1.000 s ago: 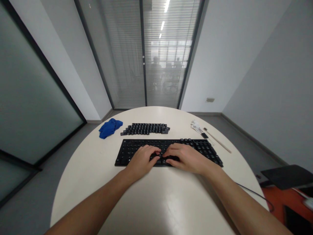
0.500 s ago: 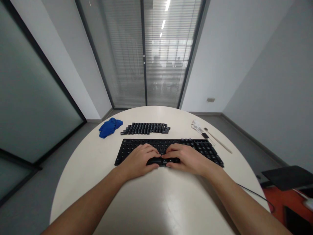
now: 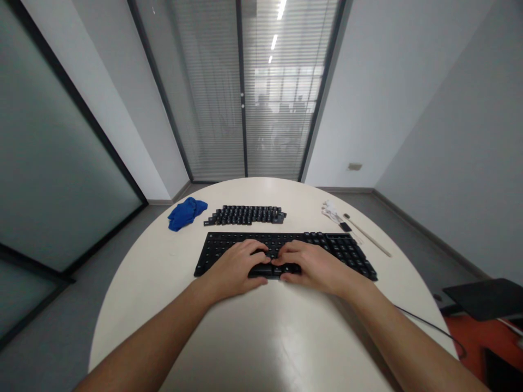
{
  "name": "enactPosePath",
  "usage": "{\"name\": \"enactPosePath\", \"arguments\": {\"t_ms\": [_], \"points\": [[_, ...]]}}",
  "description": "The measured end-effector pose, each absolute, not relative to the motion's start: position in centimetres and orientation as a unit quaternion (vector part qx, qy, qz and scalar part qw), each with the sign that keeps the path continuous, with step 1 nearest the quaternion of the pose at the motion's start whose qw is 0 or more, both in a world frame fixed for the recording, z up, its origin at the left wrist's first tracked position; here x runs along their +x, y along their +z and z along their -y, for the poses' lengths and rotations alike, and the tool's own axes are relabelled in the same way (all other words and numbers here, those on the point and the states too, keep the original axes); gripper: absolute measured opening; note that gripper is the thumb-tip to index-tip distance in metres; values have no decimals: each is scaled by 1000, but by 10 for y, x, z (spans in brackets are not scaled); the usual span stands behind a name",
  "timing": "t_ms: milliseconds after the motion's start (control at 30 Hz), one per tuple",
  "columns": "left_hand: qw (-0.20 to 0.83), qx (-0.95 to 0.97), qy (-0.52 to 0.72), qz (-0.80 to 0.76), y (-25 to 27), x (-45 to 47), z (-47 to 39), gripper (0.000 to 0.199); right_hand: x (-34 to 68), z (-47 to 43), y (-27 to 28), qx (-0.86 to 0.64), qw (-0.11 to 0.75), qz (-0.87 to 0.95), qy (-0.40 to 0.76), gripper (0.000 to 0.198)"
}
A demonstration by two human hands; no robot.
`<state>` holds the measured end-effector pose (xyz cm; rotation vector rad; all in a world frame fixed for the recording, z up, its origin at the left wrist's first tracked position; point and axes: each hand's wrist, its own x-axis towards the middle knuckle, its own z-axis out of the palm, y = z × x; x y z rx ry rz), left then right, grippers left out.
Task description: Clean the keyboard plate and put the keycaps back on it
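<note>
A black keyboard (image 3: 216, 247) lies in front of me, its main section bare of most keycaps while keys fill the number pad on the right. My left hand (image 3: 235, 269) grips its front part near the long bar key (image 3: 261, 270), fingers bent over the top and thumb at the front edge. Just to the right, my right hand (image 3: 310, 265) is placed likewise, fingertips pressed close together on the keyboard and thumb along the front edge. The fingers hide part of the lower key row. Behind the keyboard, loose black keycaps (image 3: 249, 215) stand in rows.
On the round white table (image 3: 134, 283), a crumpled blue cloth (image 3: 186, 213) lies at the back left. A thin brush (image 3: 370, 237), white items (image 3: 330, 209) and a small black piece (image 3: 345, 227) sit at the right. A cable (image 3: 429, 322) runs off the right edge.
The view has shifted slightly, so everything appears a little further right. Both hands stay at the keyboard's front, with the left fingers bent slightly differently.
</note>
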<state>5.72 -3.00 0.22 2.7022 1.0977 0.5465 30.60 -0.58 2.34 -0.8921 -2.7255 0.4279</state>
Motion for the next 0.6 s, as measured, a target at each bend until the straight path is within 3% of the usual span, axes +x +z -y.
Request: {"name": "enactPosePath", "arguments": {"t_ms": [600], "points": [[101, 907, 156, -379, 4, 52, 30, 34, 304, 8, 22, -313, 116, 934, 129, 28]]}}
